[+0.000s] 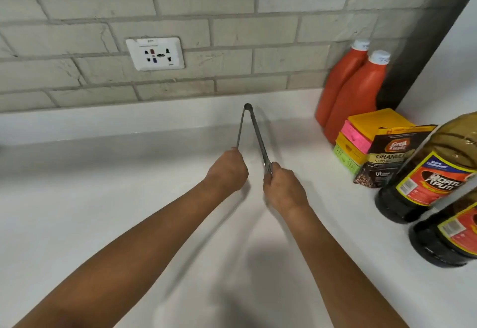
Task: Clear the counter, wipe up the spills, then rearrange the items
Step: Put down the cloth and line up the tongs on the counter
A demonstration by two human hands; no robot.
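Both hands — left hand (227,170), right hand (281,188) — each pinched one arm of the metal tongs (254,131) (stiff, light, springy) above the worktop (129,198).

1 head view looks forward and down, close over the white counter (103,198), facing its back edge.
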